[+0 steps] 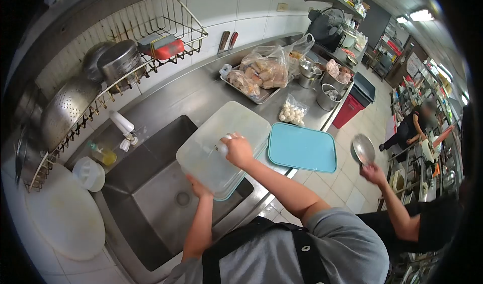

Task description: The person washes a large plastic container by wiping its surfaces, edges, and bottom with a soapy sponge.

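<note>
A frosted, clear plastic container [241, 120] is held tilted over the steel sink [166, 203], with a teal edge showing beneath its near corner. My left hand [200, 187] grips its near left edge, some fingers hidden underneath. Over the container's pale surface, my right hand [237, 151] is closed around something small and white [223, 147], too covered to name. To the right, a teal plastic lid [302, 147] lies on the counter's front edge, partly overhanging it. A clear bag of white balls [293, 112] sits just behind the lid.
Bagged food fills a metal tray [261, 95] at the back, beside steel pots [329, 98]. A tap [123, 125] rises behind the sink, below a wire rack [100, 98] of pans. Close on the right, a co-worker's hand [373, 174] holds a metal bowl [363, 149]. Another person stands farther off.
</note>
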### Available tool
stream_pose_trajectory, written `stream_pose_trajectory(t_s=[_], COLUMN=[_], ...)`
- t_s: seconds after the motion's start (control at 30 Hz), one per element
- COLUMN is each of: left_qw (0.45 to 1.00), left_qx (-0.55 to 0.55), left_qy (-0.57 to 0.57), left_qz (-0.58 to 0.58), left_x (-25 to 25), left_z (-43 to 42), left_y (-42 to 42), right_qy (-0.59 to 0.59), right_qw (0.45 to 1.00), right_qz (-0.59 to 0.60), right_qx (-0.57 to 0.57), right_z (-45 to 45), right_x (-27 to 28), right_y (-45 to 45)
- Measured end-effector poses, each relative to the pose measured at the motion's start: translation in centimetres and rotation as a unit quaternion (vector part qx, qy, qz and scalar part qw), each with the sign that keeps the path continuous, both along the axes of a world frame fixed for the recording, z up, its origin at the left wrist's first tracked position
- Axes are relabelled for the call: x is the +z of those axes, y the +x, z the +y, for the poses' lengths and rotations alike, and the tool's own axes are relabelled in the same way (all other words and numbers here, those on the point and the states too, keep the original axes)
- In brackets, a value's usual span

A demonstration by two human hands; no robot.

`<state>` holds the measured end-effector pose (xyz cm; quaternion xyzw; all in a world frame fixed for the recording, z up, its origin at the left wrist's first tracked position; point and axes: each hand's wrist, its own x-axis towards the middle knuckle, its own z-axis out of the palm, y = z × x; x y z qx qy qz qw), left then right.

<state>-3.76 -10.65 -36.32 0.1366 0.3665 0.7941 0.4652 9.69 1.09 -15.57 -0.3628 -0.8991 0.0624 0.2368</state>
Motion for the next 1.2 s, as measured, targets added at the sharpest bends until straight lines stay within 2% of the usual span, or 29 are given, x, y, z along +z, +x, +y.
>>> stream_pose_trajectory(t_s=[0.07,0.13,0.23,0.33,0.43,0.53,0.63,0.77,0.83,0.9,0.97,1.0,1.03,1.13,1.2], left_qw=[0.999,0.986,0.979,0.984,0.974,0.985,0.961,0.982,0.989,0.991,0.981,0.98,0.963,0.986,0.988], left_qx=[0.026,0.071,0.112,0.09,0.135,-0.006,0.038,0.017,0.007,-0.008,0.046,0.106,0.164,0.063,0.07], left_qy=[-0.029,-0.09,-0.141,-0.075,-0.049,0.046,0.102,0.03,-0.007,-0.079,-0.143,-0.169,-0.193,-0.11,-0.096], left_qz=[-0.029,-0.124,-0.099,-0.131,-0.176,-0.165,-0.253,-0.183,-0.146,0.104,0.122,0.015,-0.093,-0.113,-0.101], left_x=[1.7,4.7,7.6,6.5,6.2,-0.7,2.7,1.8,-0.4,-2.2,-3.1,2.5,6.2,4.9,4.0], left_z=[-0.9,-0.9,-1.2,-1.2,-1.1,-0.5,-0.4,-0.3,-0.4,-0.3,-0.3,-0.7,-0.9,-1.0,-0.7], left_y=[0.5,0.7,1.7,1.4,1.6,-0.7,0.5,0.0,-0.7,-1.4,-1.3,0.3,1.3,0.5,0.5], right_qy=[-0.016,-0.049,0.004,-0.034,-0.002,-0.003,-0.006,-0.01,-0.015,-0.013,-0.015,-0.018,-0.021,-0.024,-0.026], right_qw=[1.0,0.998,0.998,0.998,0.998,0.999,0.998,0.998,0.998,0.998,0.998,0.998,0.998,0.998,0.998], right_qz=[0.02,0.031,0.059,0.054,0.061,0.053,0.057,0.056,0.053,0.057,0.059,0.059,0.058,0.058,0.053], right_qx=[0.001,-0.007,0.002,0.001,-0.009,-0.01,-0.016,-0.019,-0.018,-0.018,-0.018,-0.018,-0.018,-0.019,-0.016], right_z=[-0.8,-0.1,-0.1,-0.5,-0.6,-0.6,-0.6,-0.6,-0.5,-0.6,-0.6,-0.5,-0.5,-0.5,-0.5], right_x=[0.5,1.0,0.4,1.0,0.6,0.6,0.6,0.5,0.5,0.5,0.4,0.3,0.2,0.4,0.5], right_y=[0.1,0.1,0.1,0.1,0.0,0.0,0.0,0.0,0.0,0.0,0.0,0.0,0.0,0.1,0.1])
